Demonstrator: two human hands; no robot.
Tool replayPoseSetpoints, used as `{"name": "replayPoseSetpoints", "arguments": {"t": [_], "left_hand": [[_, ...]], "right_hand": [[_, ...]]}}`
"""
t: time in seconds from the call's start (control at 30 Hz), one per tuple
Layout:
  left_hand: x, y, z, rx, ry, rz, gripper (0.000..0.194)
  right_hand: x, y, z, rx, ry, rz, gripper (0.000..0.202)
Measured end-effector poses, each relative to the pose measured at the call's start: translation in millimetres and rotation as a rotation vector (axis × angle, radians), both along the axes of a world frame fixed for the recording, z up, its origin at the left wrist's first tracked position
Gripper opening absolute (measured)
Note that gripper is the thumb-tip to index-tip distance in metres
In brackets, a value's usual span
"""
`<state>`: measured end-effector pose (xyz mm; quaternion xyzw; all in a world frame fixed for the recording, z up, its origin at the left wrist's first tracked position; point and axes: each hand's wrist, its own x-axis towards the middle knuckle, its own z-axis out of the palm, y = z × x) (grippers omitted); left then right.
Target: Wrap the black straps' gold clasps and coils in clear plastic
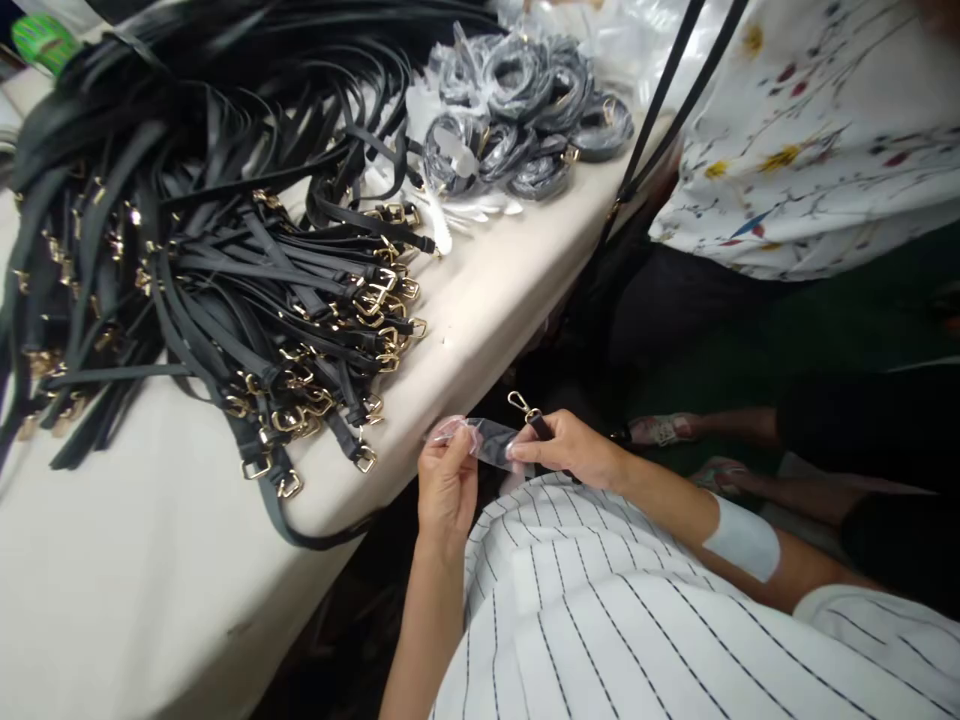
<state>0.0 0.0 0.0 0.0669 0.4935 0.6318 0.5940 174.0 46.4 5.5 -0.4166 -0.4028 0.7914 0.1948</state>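
Closely, both hands worked in front of the person's striped garment [585, 600]. The left hand [448, 475] held its grip together, thumb and fingers pinching one end of a piece of clear film [491, 432]. To the right of that grip, the right hand [566, 450] pinched the film's other end and also held a dark strap [540, 428], whose gold clasp [519, 402] stuck out beyond the fingers. The film was stretched between the hands; whether the dark patch behind it was strap could not be told.

Just beyond the grip ran the edge of the desk [469, 305], with one black strap [319, 543] looping over it left of the left hand. Farther left on the desk, a large heap of black straps [262, 255] lay loose and tangled, gold buckles [386, 280] toward the hands; these seemed unwrapped as yet. Straight past the grip, a cluster of coils [517, 98] already sat in clear wrapping, apparently finished, beside white strips [442, 225]. Beyond and to the right stood another person in a floral garment [795, 150], with straps [664, 92] hanging close by.
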Motion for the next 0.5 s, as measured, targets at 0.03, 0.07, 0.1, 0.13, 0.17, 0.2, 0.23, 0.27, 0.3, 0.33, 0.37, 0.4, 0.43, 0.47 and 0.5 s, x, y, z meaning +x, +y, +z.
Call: {"name": "replayPoseSetpoints", "arguments": {"t": [0.03, 0.07, 0.1, 0.13, 0.17, 0.2, 0.23, 0.27, 0.3, 0.33, 0.37, 0.4, 0.43, 0.47, 0.5], "left_hand": [[0.8, -0.1, 1.2, -0.005, 0.028, 0.004, 0.031], [2.4, -0.7, 3.1, -0.016, 0.039, -0.011, 0.034], [4.8, -1.7, 5.6, -0.033, 0.036, -0.046, 0.038], [7.7, -3.0, 8.3, -0.056, 0.022, -0.091, 0.041], [11.0, -4.4, 10.8, -0.082, 0.002, -0.14, 0.044], [14.2, -5.7, 12.9, -0.11, -0.019, -0.18, 0.044], [17.2, -6.8, 14.3, -0.134, -0.039, -0.201, 0.042], [19.5, -7.6, 14.7, -0.154, -0.053, -0.207, 0.04], [20.9, -7.9, 14.2, -0.171, -0.062, -0.202, 0.038], [21.5, -7.9, 12.8, -0.187, -0.064, -0.194, 0.037], [21.3, -7.7, 10.8, -0.201, -0.059, -0.188, 0.038], [20.7, -7.4, 8.3, -0.212, -0.044, -0.182, 0.038], [19.7, -7.1, 5.6, -0.221, -0.021, -0.177, 0.039], [18.8, -7.1, 3.1, -0.228, 0.004, -0.172, 0.039], [18.1, -7.1, 0.7, -0.232, 0.028, -0.166, 0.039]], "right_hand": [[-1.1, 0.3, -1.9, 0.024, -0.004, -0.031, 0.035], [-2.0, 0.4, -4.1, 0.048, -0.007, -0.063, 0.036], [-2.8, 0.4, -6.3, 0.072, -0.013, -0.093, 0.037], [-3.4, 0.2, -8.6, 0.1, -0.023, -0.114, 0.038], [-3.8, -0.1, -10.7, 0.127, -0.038, -0.123, 0.039], [-4.0, -0.6, -12.4, 0.154, -0.056, -0.12, 0.039], [-3.9, -1.1, -13.8, 0.181, -0.076, -0.106, 0.039], [-3.8, -1.8, -14.9, 0.201, -0.096, -0.089, 0.039], [-3.5, -2.5, -15.8, 0.211, -0.115, -0.074, 0.038], [-3.2, -3.2, -16.5, 0.217, -0.13, -0.062, 0.037], [-2.8, -3.9, -17.2, 0.221, -0.142, -0.058, 0.036], [-2.4, -4.5, -17.8, 0.225, -0.15, -0.058, 0.036], [-1.9, -5.0, -18.5, 0.229, -0.154, -0.059, 0.035], [-1.4, -5.3, -19.2, 0.233, -0.154, -0.058, 0.035], [-0.6, -5.3, -19.8, 0.24, -0.152, -0.052, 0.034]]}}
